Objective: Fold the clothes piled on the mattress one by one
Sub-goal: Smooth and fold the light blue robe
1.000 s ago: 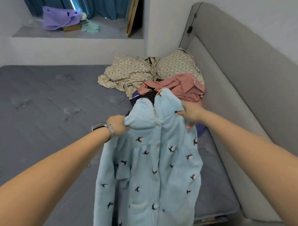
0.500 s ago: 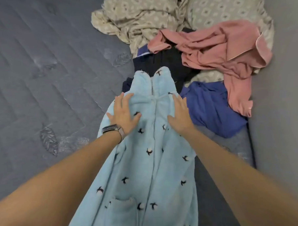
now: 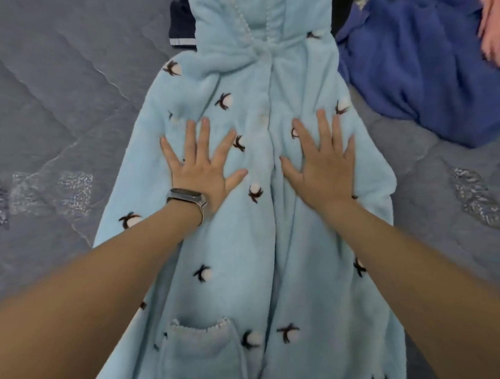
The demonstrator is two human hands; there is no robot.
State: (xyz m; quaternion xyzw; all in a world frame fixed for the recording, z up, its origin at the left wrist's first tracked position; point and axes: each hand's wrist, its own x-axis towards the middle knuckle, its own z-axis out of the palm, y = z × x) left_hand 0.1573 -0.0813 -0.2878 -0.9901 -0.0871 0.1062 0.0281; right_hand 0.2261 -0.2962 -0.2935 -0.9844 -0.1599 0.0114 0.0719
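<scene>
A light blue fleece robe (image 3: pixel 262 246) with small penguin motifs lies spread face up on the grey mattress (image 3: pixel 53 112), collar at the top, a pocket near the bottom. My left hand (image 3: pixel 202 165), with a watch band on its wrist, presses flat on the robe's left chest, fingers spread. Flat on the right chest lies my right hand (image 3: pixel 322 160), fingers also spread. Both palms rest either side of the button line.
A dark blue garment (image 3: pixel 421 67) lies bunched at the upper right, touching the robe's edge. A pink garment (image 3: pixel 493 24) shows at the far right edge. A dark navy piece (image 3: pixel 181 29) peeks out left of the robe's collar.
A second ago both hands held the robe up by its shoulders. It now lies on the mattress, and both flat palms have slid down from the collar toward the chest. The view has closed in.
</scene>
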